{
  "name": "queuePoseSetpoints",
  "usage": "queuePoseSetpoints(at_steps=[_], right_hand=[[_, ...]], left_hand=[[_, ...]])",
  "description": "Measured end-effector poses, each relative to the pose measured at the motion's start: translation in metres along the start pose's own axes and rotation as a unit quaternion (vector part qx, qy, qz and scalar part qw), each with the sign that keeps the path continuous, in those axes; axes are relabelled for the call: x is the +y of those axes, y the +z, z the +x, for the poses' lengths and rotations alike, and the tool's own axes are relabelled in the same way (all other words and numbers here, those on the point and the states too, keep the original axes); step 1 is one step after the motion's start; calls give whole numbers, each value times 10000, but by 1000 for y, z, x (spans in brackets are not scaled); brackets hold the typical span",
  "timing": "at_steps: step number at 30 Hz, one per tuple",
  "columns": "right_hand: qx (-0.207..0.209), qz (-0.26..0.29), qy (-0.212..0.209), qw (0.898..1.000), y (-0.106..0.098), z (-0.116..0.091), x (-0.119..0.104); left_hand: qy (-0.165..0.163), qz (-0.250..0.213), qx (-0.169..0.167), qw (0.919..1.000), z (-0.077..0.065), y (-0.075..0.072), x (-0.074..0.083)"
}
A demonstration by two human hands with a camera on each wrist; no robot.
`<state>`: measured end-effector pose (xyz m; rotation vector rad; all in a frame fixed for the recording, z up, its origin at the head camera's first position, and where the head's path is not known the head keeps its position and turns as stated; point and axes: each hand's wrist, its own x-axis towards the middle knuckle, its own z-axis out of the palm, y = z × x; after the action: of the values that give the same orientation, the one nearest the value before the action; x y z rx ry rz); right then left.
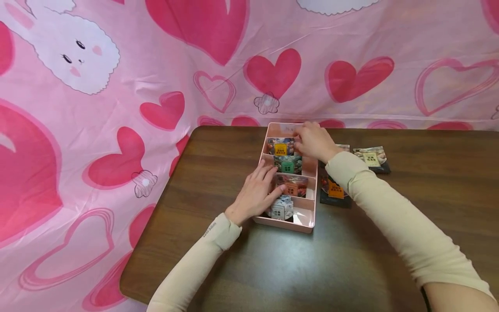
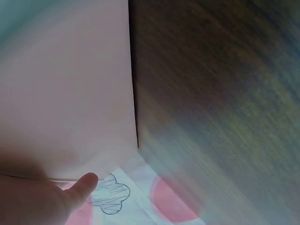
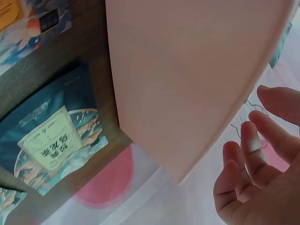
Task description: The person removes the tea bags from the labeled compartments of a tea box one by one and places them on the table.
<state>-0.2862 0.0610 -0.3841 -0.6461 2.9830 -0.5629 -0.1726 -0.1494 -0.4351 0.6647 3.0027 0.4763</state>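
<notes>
A pink divided tray (image 1: 304, 216) lies lengthwise on the table with tea packets in its compartments. From back to front these are a yellow-labelled packet (image 1: 280, 150), a green-labelled packet (image 1: 287, 167), an orange-red-labelled packet (image 1: 291, 189) and a white-labelled packet (image 1: 278, 211). My left hand (image 1: 255, 193) reaches over the tray's left rim, fingers extended, thumb over the orange-red-labelled packet. At the back right, my right hand (image 1: 316, 141) is over the rim, fingertips at the yellow-labelled packet's edge. In the right wrist view its loosely bent fingers (image 3: 255, 154) are spread beyond the tray's wall (image 3: 178, 61).
Right of the tray, an orange-labelled packet (image 1: 336, 190) and a pale-labelled packet (image 1: 371, 159) lie on the wooden table (image 1: 218, 173). Another packet (image 1: 344, 147) is partly hidden behind my right wrist. A pink heart-patterned cloth (image 1: 218, 39) hangs behind the table and along its left side.
</notes>
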Motion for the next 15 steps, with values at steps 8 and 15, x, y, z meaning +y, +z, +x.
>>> queuePoseSetpoints(at_steps=[8,15], right_hand=[[-18,40,18,10000,6,4,-1],[16,66,-24,10000,7,6,0]], left_hand=[[19,-45,2,10000,-1,0,0],[13,-55,-15,10000,-1,0,-1]])
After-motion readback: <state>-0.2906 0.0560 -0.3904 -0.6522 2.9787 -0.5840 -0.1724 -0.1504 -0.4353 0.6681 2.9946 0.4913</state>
